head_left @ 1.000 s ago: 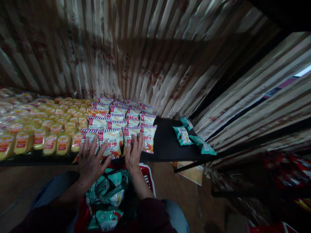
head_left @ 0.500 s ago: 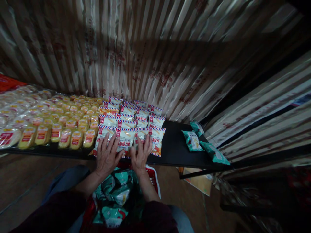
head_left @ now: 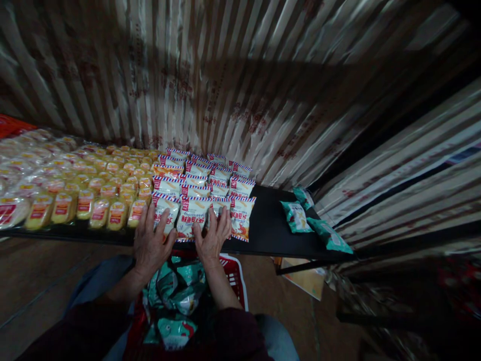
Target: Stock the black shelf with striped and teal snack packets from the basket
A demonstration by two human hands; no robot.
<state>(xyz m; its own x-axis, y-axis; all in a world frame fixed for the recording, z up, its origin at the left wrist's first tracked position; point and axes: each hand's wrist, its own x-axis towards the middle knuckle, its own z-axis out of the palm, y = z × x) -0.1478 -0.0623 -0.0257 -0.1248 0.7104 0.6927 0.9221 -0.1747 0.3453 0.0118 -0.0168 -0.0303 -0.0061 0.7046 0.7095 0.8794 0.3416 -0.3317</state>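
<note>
Several white snack bags with red print and striped top edges stand in rows on a black shelf. My left hand rests against the lower left bag of the front row, fingers spread and pointing up. Against the third front bag lies my right hand, its fingers spread and its thumb near the second bag. Neither hand is closed round a bag. Below the shelf, between my legs, a red basket with a white rim holds several green snack bags.
Left of the white bags stand rows of yellow packaged cakes, with paler wrapped cakes farther left. Several green bags lie at the shelf's right end. Pleated plastic sheeting hangs behind. Flat cardboard lies on the floor.
My left hand has slid left and slightly down along the front bags, uncovering more of the second bag. My right hand has shifted slightly left, still against the bags.
</note>
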